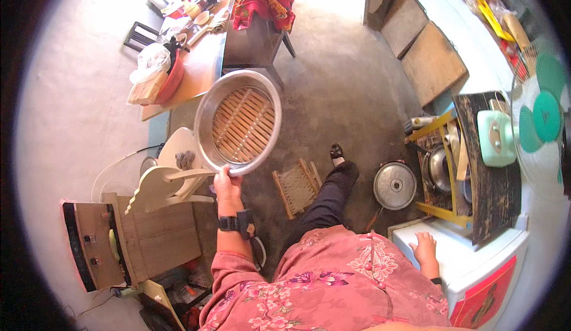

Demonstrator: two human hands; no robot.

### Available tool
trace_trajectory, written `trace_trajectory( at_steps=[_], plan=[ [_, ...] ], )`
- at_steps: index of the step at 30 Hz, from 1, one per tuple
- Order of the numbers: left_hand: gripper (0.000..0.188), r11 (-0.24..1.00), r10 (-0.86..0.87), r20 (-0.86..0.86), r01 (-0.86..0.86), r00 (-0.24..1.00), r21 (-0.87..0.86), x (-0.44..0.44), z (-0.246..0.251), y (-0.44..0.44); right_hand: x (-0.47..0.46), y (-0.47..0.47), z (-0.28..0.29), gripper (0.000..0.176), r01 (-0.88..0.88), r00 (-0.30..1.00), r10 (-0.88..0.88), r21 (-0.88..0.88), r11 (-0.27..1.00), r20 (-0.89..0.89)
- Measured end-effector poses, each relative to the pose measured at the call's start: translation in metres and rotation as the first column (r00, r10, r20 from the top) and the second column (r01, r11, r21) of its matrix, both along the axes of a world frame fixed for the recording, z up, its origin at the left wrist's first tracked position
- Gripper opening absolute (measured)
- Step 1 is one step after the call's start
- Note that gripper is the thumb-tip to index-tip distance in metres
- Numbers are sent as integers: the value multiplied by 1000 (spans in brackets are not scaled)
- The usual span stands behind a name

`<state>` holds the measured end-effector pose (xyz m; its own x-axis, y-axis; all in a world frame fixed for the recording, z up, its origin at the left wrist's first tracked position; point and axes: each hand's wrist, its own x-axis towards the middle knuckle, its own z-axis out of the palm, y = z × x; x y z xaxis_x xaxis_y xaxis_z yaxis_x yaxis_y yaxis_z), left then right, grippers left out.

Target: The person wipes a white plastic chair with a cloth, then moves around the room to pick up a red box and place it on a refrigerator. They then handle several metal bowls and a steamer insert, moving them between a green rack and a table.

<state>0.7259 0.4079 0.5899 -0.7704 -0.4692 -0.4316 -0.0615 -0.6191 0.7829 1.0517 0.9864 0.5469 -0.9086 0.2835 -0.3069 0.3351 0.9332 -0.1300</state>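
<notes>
My left hand point(227, 184) grips the rim of a round metal steamer tier point(205, 130), which has a slatted bamboo base point(243, 126). The tier is tilted, so its inside faces me, and nothing lies on the slats. It hangs above the floor, beside a cream plastic chair point(156, 188). My right hand point(424, 247) is held with its fingers apart over the white top of a low cabinet or appliance point(464, 250). It holds nothing; whether it touches the top, I cannot tell.
A low woven stool point(296, 188) stands by my foot. A lidded metal pan point(395, 185) is on the floor at right, near a yellow-framed rack point(446, 166) and a green fan point(495, 139). A cluttered table point(200, 72) and a cloth-draped chair point(254, 41) stand ahead.
</notes>
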Motion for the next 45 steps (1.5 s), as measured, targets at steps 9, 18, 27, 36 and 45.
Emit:
trace_trajectory(
  at_steps=[9,18,27,36,45],
  plan=[
    [12,981,186,108,-190,977,30,-254,-7,-30,-155,44,-57,42,158,937,-127,-70,985,326],
    [22,962,267,132,-272,955,24,-432,5,-65,-375,50,-41,38,250,909,-142,-238,939,392],
    [21,914,404,227,-387,886,-119,-538,4,-73,-593,38,9,37,122,925,17,-335,934,381],
    [28,853,521,231,-507,822,-123,-606,9,-64,-784,41,50,37,33,871,187,-432,901,455],
    [29,810,587,219,-567,780,-150,-647,13,-59,-947,65,57,35,164,807,195,-530,832,557]
  ],
)
